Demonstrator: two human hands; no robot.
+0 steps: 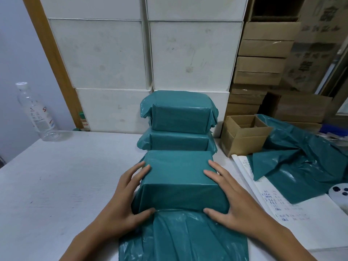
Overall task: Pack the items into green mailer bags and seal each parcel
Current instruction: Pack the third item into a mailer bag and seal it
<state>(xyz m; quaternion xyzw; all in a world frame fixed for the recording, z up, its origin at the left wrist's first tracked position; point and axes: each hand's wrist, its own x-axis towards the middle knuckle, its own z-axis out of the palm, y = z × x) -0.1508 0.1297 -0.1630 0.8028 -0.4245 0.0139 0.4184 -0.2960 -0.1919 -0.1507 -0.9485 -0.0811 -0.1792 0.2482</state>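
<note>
A box-shaped item sits inside a green mailer bag [178, 179] on the white table. The bag's loose open end [184, 236] trails toward me. My left hand [126, 200] presses the parcel's left side, and my right hand [229, 196] presses its right side, thumbs at the near bottom edge. Behind it stand two wrapped green parcels, one [180, 117] stacked on the other [177, 141].
An open cardboard box [244, 136] and a pile of empty green mailer bags [297, 159] lie to the right, over sheets of written paper [269, 198]. A clear plastic bottle [35, 112] stands far left. White boxes [105, 53] and brown cartons [263, 48] line the back.
</note>
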